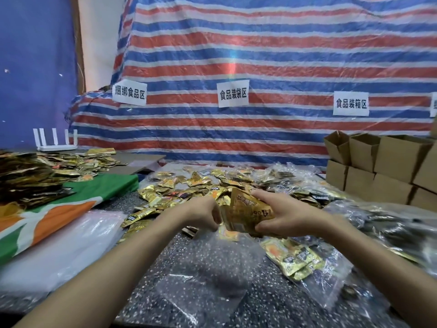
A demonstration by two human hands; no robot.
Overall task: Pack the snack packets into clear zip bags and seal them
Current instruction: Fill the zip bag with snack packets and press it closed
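Grip: right hand (283, 218) wraps the stack of gold packets (248, 211) from the right, thumb on top and fingers curled underneath. The left hand (201, 214) pinches the opposite edge, so both hands are clamped on it.
Why held like that: looks to me like squaring the packets into one tidy block so they slide in together instead of fanning out.
Where the stack is: dead centre of the frame, held above the speckled table (146, 275), not resting on it.
Right below: an empty zip bag (212, 268) lies flat with its mouth toward the hands. Can't tell if the lowest packet is already in the opening.
Lower right: a filled bag (305, 261) set aside, probably a finished one. Whether the zip is closed, no idea.
Behind the hands: the loose pile (201, 188) of packets sits within easy reach, which makes sense as the supply.
Left side: spare bags (59, 245) stacked beside a green and orange cloth (59, 204).
Right edge: cardboard boxes (378, 162), presumably for the later boxing step.
Progress guess: mid-batch, with loading next and sealing after.
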